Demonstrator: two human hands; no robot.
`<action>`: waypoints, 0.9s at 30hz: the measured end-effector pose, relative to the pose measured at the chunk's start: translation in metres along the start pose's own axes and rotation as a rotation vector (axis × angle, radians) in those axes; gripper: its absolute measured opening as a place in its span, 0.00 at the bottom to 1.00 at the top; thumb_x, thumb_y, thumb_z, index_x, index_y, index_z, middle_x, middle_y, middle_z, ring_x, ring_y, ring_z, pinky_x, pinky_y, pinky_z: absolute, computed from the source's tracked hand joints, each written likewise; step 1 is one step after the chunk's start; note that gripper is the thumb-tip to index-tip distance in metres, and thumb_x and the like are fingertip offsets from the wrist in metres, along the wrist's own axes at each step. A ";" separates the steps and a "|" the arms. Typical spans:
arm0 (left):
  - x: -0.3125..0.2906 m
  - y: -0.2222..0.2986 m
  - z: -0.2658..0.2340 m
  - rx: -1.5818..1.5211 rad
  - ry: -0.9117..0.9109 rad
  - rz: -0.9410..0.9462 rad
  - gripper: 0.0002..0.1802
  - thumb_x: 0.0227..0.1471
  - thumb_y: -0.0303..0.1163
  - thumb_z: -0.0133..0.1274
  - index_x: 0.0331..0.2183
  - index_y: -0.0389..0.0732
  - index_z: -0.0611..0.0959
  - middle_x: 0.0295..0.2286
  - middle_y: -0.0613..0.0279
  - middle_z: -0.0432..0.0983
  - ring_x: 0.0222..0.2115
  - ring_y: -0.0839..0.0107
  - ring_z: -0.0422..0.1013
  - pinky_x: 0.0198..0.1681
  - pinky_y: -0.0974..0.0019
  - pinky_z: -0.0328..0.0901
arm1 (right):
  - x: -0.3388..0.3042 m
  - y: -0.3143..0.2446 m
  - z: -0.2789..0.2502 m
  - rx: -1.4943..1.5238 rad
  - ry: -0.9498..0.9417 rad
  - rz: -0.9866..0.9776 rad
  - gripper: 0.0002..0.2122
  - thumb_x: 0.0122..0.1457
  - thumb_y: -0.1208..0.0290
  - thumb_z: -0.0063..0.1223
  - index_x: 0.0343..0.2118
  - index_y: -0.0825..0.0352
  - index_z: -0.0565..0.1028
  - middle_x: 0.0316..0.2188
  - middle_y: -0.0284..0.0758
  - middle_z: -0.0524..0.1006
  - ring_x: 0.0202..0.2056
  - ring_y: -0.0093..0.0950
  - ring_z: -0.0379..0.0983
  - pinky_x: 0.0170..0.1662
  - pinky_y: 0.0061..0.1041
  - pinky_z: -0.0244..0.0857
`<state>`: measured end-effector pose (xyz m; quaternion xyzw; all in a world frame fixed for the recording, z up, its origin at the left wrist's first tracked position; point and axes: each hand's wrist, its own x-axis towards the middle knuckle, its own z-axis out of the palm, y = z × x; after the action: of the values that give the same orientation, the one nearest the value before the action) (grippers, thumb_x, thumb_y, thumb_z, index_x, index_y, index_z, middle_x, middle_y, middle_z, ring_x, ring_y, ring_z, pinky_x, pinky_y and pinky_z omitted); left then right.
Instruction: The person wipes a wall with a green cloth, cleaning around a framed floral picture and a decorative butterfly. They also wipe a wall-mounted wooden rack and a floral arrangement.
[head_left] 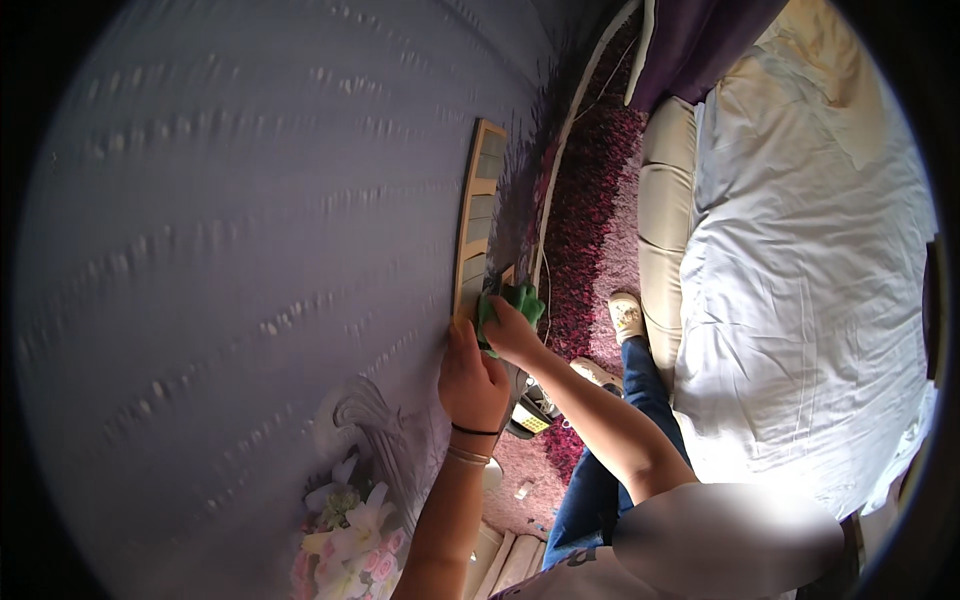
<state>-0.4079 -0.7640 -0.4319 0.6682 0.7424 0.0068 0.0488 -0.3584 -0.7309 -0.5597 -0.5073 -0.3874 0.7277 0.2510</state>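
A long wooden multi-opening picture frame (pixel 466 240) with grey panels hangs or rests against the grey patterned wall, its upper part tilting away from me. My left hand (pixel 472 382), with dark and light bands at the wrist, grips the frame's near end; the fingers close around its edge. A crumpled green cloth (pixel 524 300) is bunched in my right hand (pixel 512 332), which presses it on the frame's right side beside my left hand. That hand and the cloth cover the frame's lower right part.
Right of me lies a bed with a rumpled white sheet (pixel 780 330) and a cream padded side (pixel 667 200). A purple patterned rug (pixel 590 190) runs between bed and wall. A white cable (pixel 545 250) follows the wall. Pink and white flowers (pixel 350 530) and a device with a keypad (pixel 530 417) are below.
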 end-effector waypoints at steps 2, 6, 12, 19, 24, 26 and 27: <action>-0.003 -0.003 0.001 -0.039 0.020 0.003 0.29 0.48 0.24 0.46 0.54 0.33 0.67 0.48 0.39 0.70 0.44 0.46 0.71 0.45 0.54 0.67 | -0.007 0.003 0.003 -0.060 -0.006 -0.031 0.20 0.51 0.70 0.45 0.48 0.71 0.70 0.38 0.55 0.75 0.44 0.52 0.70 0.47 0.40 0.65; -0.012 -0.010 0.000 -0.139 0.010 0.007 0.31 0.48 0.23 0.44 0.56 0.31 0.65 0.51 0.38 0.66 0.49 0.46 0.68 0.51 0.54 0.64 | -0.006 -0.021 -0.019 -0.221 -0.175 0.040 0.16 0.50 0.69 0.46 0.42 0.69 0.74 0.35 0.53 0.76 0.40 0.49 0.73 0.43 0.43 0.66; -0.029 -0.019 -0.003 -0.284 -0.071 -0.029 0.30 0.48 0.22 0.44 0.56 0.30 0.64 0.54 0.36 0.61 0.54 0.44 0.61 0.57 0.53 0.59 | -0.018 -0.041 -0.029 -0.053 0.150 0.060 0.18 0.51 0.72 0.46 0.46 0.70 0.74 0.29 0.47 0.78 0.32 0.38 0.77 0.36 0.33 0.68; -0.055 -0.026 -0.004 -0.256 -0.129 -0.010 0.31 0.49 0.22 0.44 0.56 0.31 0.63 0.55 0.35 0.59 0.54 0.42 0.60 0.57 0.51 0.58 | -0.038 -0.033 0.011 -0.222 0.225 -0.325 0.18 0.52 0.78 0.46 0.49 0.70 0.73 0.42 0.50 0.73 0.44 0.47 0.71 0.46 0.37 0.66; -0.057 -0.031 -0.004 -0.274 -0.115 0.013 0.31 0.50 0.23 0.44 0.57 0.31 0.63 0.55 0.37 0.60 0.55 0.43 0.60 0.57 0.52 0.57 | -0.031 -0.031 0.010 -0.252 0.242 -0.323 0.18 0.53 0.79 0.44 0.48 0.70 0.73 0.42 0.49 0.73 0.41 0.48 0.71 0.44 0.39 0.67; -0.056 -0.032 -0.004 -0.294 -0.128 0.005 0.30 0.50 0.23 0.44 0.57 0.31 0.63 0.55 0.38 0.60 0.55 0.43 0.60 0.57 0.52 0.58 | -0.043 -0.041 0.013 -0.256 0.253 -0.379 0.17 0.54 0.79 0.44 0.47 0.71 0.73 0.42 0.49 0.73 0.42 0.47 0.71 0.44 0.37 0.66; -0.055 -0.031 -0.005 -0.304 -0.133 0.002 0.30 0.50 0.23 0.44 0.57 0.31 0.63 0.55 0.38 0.60 0.55 0.43 0.60 0.57 0.52 0.58 | -0.047 -0.044 0.014 -0.258 0.259 -0.408 0.16 0.54 0.79 0.44 0.47 0.71 0.73 0.41 0.49 0.73 0.43 0.47 0.71 0.44 0.35 0.66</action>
<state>-0.4338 -0.8220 -0.4262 0.6529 0.7272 0.0748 0.1983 -0.3557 -0.7454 -0.4955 -0.5354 -0.5358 0.5357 0.3732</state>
